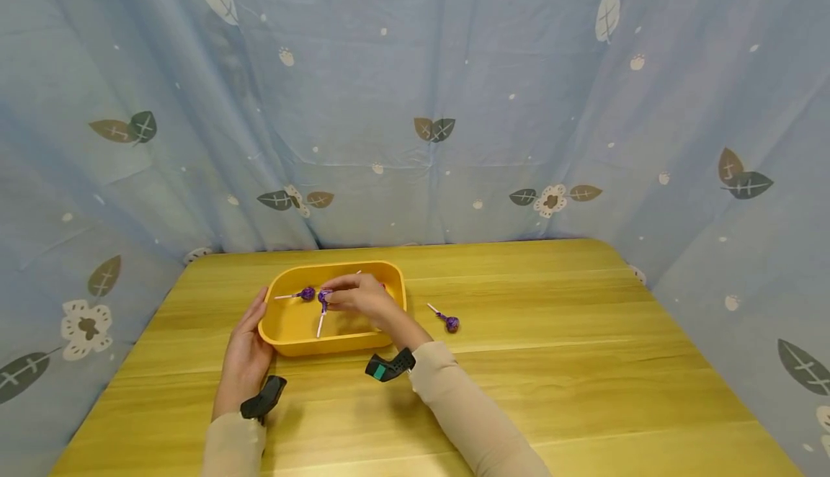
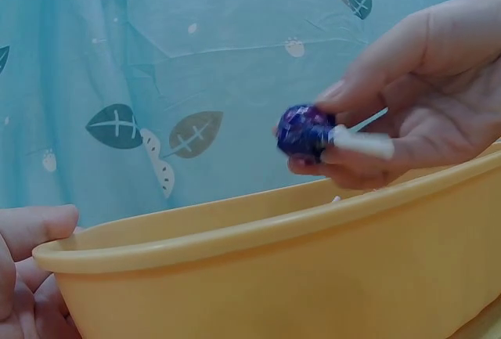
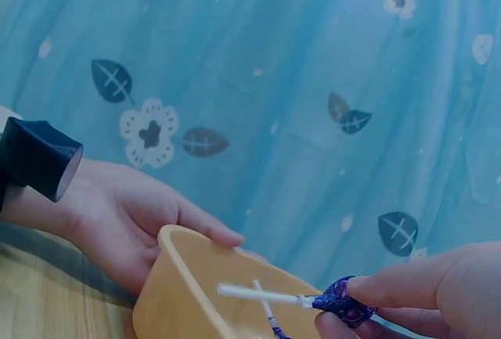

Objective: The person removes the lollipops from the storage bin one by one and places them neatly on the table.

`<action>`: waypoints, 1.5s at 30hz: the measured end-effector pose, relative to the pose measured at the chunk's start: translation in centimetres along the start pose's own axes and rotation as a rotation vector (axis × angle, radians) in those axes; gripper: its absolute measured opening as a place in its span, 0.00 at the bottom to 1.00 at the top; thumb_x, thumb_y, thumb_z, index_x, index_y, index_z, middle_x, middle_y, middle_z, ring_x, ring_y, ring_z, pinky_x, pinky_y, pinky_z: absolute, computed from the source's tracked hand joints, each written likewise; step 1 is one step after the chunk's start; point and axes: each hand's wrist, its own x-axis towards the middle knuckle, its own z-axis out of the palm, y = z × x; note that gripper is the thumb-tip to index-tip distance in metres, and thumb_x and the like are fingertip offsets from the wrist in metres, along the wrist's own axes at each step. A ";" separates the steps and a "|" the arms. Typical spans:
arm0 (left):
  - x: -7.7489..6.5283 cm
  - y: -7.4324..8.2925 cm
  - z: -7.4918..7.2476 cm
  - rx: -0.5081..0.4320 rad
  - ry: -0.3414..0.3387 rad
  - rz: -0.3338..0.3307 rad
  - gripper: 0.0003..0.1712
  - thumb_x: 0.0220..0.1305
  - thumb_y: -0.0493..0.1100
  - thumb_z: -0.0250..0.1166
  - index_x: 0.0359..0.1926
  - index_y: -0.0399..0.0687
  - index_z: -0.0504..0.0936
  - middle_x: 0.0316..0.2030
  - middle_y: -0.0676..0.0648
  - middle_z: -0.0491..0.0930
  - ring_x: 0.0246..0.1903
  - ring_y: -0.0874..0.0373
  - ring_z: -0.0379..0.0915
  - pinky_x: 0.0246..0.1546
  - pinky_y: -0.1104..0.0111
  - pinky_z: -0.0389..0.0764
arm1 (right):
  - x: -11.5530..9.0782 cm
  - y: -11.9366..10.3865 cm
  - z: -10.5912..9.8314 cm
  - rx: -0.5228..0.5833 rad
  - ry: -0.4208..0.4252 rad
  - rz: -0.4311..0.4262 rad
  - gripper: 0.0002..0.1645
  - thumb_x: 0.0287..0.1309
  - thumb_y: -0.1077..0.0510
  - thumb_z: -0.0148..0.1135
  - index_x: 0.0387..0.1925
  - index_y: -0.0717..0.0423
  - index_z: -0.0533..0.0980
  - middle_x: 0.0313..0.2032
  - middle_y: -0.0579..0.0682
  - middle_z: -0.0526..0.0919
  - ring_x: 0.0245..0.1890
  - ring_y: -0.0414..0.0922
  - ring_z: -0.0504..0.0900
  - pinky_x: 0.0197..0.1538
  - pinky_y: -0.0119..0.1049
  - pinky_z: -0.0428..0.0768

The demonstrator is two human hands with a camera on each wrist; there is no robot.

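A yellow oblong container stands at the left of the table. My left hand holds its left end, with a digit touching the rim in the left wrist view. Over the container, my right hand pinches a purple-wrapped lollipop by its round head; the white stick points away from the fingers. Inside lies another purple lollipop, its stick toward the left wall. A further white stick tip and a bit of red show behind my right hand, mostly hidden.
On the wooden table, right of the container, lies one more purple lollipop. A blue patterned curtain hangs behind the table and along its sides. Black bands are worn on both wrists.
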 end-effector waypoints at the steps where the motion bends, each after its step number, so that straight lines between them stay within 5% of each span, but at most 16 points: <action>1: 0.0 0.0 0.0 -0.002 0.003 -0.003 0.33 0.76 0.39 0.49 0.76 0.59 0.50 0.75 0.62 0.40 0.72 0.67 0.37 0.70 0.71 0.45 | -0.1 0.0 -0.1 0.009 -0.005 -0.003 0.13 0.61 0.69 0.62 0.48 0.67 0.81 0.40 0.53 0.84 0.40 0.48 0.85 0.55 0.51 0.76; 10: 0.2 -0.2 -0.2 0.013 -0.031 0.003 0.35 0.76 0.39 0.48 0.77 0.57 0.45 0.75 0.61 0.37 0.72 0.66 0.35 0.70 0.70 0.44 | -1.2 0.2 -1.6 0.042 -0.019 -0.023 0.16 0.62 0.71 0.59 0.52 0.71 0.77 0.44 0.57 0.82 0.42 0.49 0.84 0.54 0.48 0.78; 16: 0.1 -0.3 -0.2 -0.005 -0.039 -0.003 0.35 0.76 0.39 0.47 0.76 0.57 0.44 0.75 0.61 0.37 0.72 0.65 0.36 0.70 0.70 0.44 | -2.4 0.0 -3.1 0.093 -0.001 -0.040 0.18 0.62 0.72 0.58 0.53 0.74 0.74 0.46 0.61 0.81 0.45 0.55 0.83 0.57 0.54 0.74; 26: 0.1 -0.2 -0.1 -0.014 -0.046 -0.005 0.35 0.76 0.38 0.47 0.77 0.57 0.44 0.75 0.62 0.38 0.72 0.65 0.36 0.70 0.70 0.44 | -5.2 -0.8 -6.2 0.045 -0.035 -0.068 0.19 0.63 0.71 0.57 0.56 0.70 0.73 0.49 0.60 0.78 0.48 0.56 0.81 0.58 0.54 0.73; 33: 0.2 -0.2 -0.5 -0.048 -0.079 -0.006 0.28 0.76 0.38 0.47 0.73 0.59 0.60 0.75 0.61 0.38 0.72 0.65 0.34 0.70 0.69 0.43 | -6.6 -1.0 -9.0 0.024 0.024 -0.065 0.20 0.63 0.70 0.59 0.56 0.71 0.73 0.50 0.60 0.77 0.47 0.52 0.82 0.58 0.51 0.74; 40: 0.2 0.0 -0.6 -0.036 -0.086 -0.007 0.33 0.76 0.38 0.47 0.76 0.59 0.50 0.75 0.61 0.37 0.72 0.65 0.34 0.70 0.70 0.43 | -7.9 -0.9 -11.0 0.018 0.074 -0.057 0.24 0.63 0.68 0.60 0.58 0.73 0.70 0.49 0.61 0.76 0.47 0.52 0.82 0.59 0.51 0.73; 45: 0.2 0.0 -0.6 -0.029 -0.090 -0.002 0.35 0.76 0.38 0.47 0.76 0.57 0.45 0.75 0.61 0.36 0.73 0.65 0.33 0.70 0.69 0.43 | -8.6 -1.0 -12.1 0.033 0.114 -0.068 0.23 0.64 0.68 0.59 0.58 0.72 0.70 0.47 0.59 0.77 0.53 0.62 0.77 0.59 0.52 0.72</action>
